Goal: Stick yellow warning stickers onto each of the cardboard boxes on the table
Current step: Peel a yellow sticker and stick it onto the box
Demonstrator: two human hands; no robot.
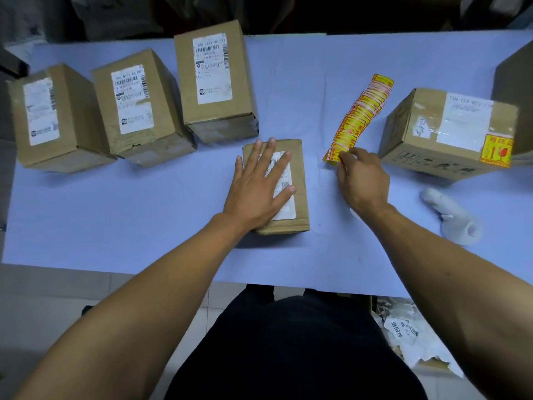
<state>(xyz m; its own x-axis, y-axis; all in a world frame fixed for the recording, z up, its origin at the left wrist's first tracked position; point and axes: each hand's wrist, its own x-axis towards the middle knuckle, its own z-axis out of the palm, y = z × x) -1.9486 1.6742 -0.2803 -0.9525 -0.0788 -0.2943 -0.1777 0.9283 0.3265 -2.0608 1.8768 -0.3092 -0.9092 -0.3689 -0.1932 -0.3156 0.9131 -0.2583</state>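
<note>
A flat cardboard box (300,168) with a white shipping label lies in the middle of the table. My left hand (256,183) rests flat on it, fingers spread. A fanned strip of yellow warning stickers (360,114) lies to its right; my right hand (363,180) pinches the strip's near end. Three upright cardboard boxes stand at the back left: one (49,119), a second (135,108), a third (213,79). None shows a yellow sticker. At the right, another box (444,131) carries a yellow sticker (496,151) on its near right corner.
The table (115,212) has a pale blue cover. A white plastic object (452,215) lies near the right front. A larger brown box (516,90) is cut off at the right edge. Torn paper scraps (409,336) sit in a box on the floor at the right.
</note>
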